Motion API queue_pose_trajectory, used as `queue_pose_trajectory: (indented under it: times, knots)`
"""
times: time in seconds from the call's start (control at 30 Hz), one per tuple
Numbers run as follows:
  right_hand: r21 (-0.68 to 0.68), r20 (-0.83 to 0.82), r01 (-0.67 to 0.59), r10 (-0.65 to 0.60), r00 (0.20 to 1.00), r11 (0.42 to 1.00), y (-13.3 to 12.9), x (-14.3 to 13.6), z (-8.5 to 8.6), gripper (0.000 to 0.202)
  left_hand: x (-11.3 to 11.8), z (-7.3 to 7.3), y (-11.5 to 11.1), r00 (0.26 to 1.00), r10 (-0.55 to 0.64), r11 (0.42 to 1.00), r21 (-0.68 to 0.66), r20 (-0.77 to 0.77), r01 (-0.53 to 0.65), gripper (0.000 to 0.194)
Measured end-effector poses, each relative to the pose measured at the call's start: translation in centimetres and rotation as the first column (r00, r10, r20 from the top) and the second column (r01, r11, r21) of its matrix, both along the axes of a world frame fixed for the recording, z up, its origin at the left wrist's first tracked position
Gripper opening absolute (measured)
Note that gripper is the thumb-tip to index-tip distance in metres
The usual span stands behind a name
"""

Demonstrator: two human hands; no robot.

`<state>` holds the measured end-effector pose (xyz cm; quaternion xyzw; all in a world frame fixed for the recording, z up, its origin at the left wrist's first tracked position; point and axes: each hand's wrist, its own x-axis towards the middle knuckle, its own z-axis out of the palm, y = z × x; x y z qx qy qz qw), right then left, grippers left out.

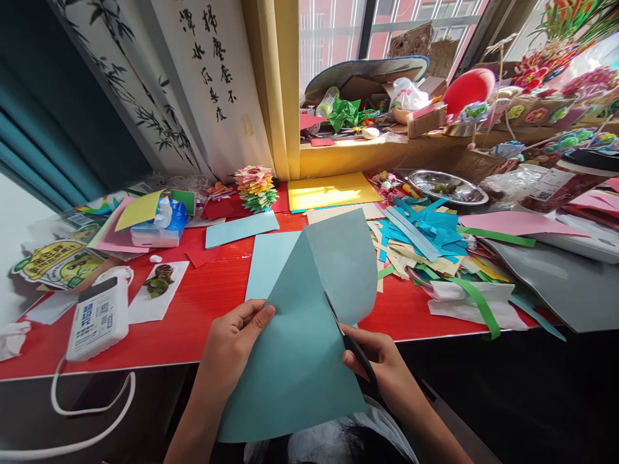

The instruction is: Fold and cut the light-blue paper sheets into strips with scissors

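A large light-blue sheet of paper is held up in front of me, over the table's front edge. My left hand pinches its left edge between thumb and fingers. In my right hand is a pair of black-handled scissors, its blades on the paper at the end of a cut. Beyond the cut, the right part of the sheet bends away and looks greyer. Behind it, another light-blue sheet lies on the table, partly hidden.
The red table carries a pile of blue paper strips, a yellow sheet, and a metal dish. At left lie a white power strip with its cable, a tissue pack and nutshell-like scraps on a napkin.
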<state>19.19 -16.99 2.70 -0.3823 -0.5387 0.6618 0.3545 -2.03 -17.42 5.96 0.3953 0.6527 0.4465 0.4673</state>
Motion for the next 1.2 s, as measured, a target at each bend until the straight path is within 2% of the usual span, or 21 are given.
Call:
queue_pose_trajectory:
  times: [0.6,0.8,1.2]
  knots:
    - [-0.026,-0.066,0.010,-0.011,0.998,1.000,0.0,-0.2,0.5,0.040,0.7,0.4,-0.4,0.999,-0.038,0.999,-0.034,0.030,0.039,0.032]
    - [-0.040,-0.046,0.020,-0.022,0.999,0.999,-0.1,-0.1,0.5,0.038,0.7,0.3,-0.5,0.999,-0.027,0.998,-0.047,0.032,0.029,0.033]
    - [-0.056,-0.023,0.045,-0.047,0.999,0.997,-0.2,-0.4,0.9,0.046,1.1,0.6,-0.8,0.999,-0.041,0.998,-0.055,0.003,0.041,0.032]
